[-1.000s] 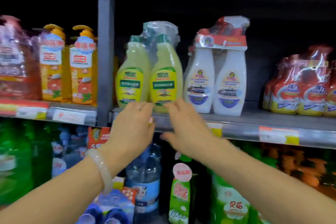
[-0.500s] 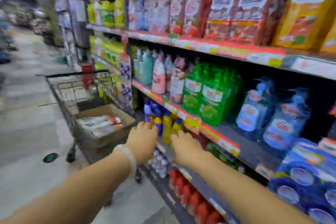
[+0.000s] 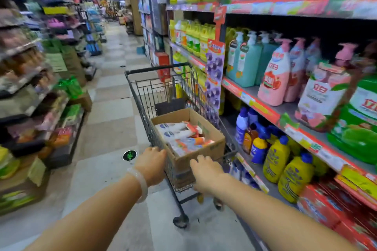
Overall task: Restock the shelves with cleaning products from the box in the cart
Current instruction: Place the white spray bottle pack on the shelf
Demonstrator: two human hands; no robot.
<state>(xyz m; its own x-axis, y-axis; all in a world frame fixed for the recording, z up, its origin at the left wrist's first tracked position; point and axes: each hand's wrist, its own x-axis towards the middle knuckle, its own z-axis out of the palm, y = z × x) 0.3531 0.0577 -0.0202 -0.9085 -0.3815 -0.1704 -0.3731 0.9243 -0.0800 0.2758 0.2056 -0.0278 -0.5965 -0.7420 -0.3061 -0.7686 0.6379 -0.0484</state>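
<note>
Bare of any product, both our hands reach toward the near end of the cart. Our left hand (image 3: 152,164) lies against the wire rim at the near corner, fingers relaxed and uncurled, a pale translucent bangle (image 3: 140,184) on its wrist. Our right hand (image 3: 205,173) hovers at the near wall of the brown cardboard box (image 3: 212,150), fingers spread and straight; whether it touches the card we cannot tell. Neither grip is clamped on anything.

The box sits open-topped in the basket of the dark wire shopping cart (image 3: 146,120), and inside it lie white spray bottles with orange-red tops (image 3: 183,134), on their sides, in clear wrap. Those are what we must shelve. To our right run the grey metal shelves (image 3: 271,106), crowded with pink and teal pump bottles above and yellow bottles with blue caps (image 3: 285,169) lower down.

We judge the next move to be a lift of one pack. The risks: the cart stands on castors and may roll away if we lean on its rim; the wrap looks slick, so a loose pinch could let a pack slip; and the shelf fronts are tightly stocked, so a careless swing could topple a neighbouring bottle.
</note>
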